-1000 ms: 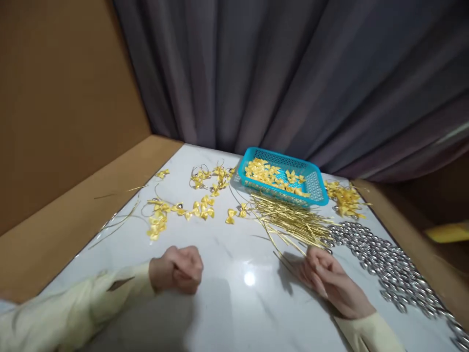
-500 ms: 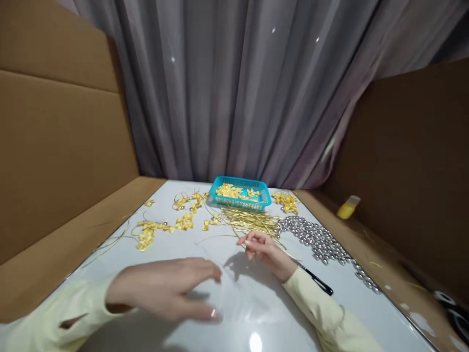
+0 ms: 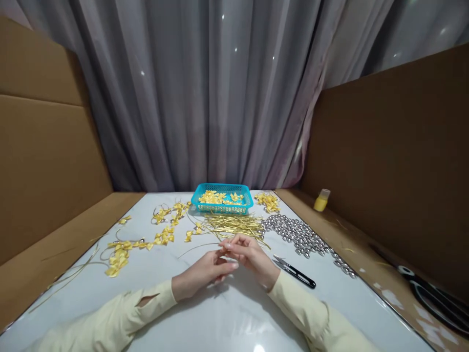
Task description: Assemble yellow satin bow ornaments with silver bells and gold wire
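Both hands meet above the white table, their fingertips together. My right hand [image 3: 252,255] is closed in a pinch on a thin gold cord [image 3: 196,248], whose free end curves out to the left. My left hand [image 3: 205,274] has curled fingers right against the right fingertips; what lies between them is hidden. Just beyond the hands is a heap of gold cords [image 3: 234,226]. Black thread snips [image 3: 295,272] lie to the right of my right wrist.
A blue basket [image 3: 222,209] with yellow ribbon bows stands at the back. Strung yellow bows [image 3: 119,259] lie left, more bows [image 3: 268,201] back right. Silver beads [image 3: 296,233] spread along the right. Beyond the edge are a yellow bottle [image 3: 321,201] and black scissors [image 3: 436,298].
My left hand has moved forward and right to meet my right hand, its fingers drawing in. My right hand keeps its pinch on the cord. The camera view has turned to the right.
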A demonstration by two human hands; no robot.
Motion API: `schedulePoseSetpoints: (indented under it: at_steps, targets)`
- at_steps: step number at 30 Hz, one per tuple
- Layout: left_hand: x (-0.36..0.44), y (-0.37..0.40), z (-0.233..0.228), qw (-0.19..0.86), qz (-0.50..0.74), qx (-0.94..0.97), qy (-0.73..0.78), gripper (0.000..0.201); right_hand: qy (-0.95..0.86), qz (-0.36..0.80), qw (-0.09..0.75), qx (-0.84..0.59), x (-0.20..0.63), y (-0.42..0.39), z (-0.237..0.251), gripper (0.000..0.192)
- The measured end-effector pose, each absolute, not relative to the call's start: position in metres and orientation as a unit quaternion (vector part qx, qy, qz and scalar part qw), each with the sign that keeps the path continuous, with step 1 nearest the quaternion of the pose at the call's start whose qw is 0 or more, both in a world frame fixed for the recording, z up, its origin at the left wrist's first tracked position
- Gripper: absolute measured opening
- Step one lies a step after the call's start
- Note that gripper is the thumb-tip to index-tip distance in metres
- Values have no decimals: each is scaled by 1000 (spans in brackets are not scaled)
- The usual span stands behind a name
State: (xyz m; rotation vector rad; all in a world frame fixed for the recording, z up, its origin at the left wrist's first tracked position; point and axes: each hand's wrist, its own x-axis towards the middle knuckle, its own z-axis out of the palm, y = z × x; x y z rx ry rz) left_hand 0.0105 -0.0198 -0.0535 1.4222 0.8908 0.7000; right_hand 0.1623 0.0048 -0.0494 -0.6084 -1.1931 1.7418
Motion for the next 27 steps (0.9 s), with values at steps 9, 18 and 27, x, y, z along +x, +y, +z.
schedulePoseSetpoints:
  at_steps: [9,18,27]
  targets:
    - [-1,-14,-70,669,225,612,356,39,-464,730,438,-245,163,4,-44,19]
    - [-28,6,-50,687,32,664,292,33,-424,749,428,-277,169,14,-44,26]
    - [-72,22,-10,532,-110,776,321,21,-435,736,423,-301,169,16,-49,20]
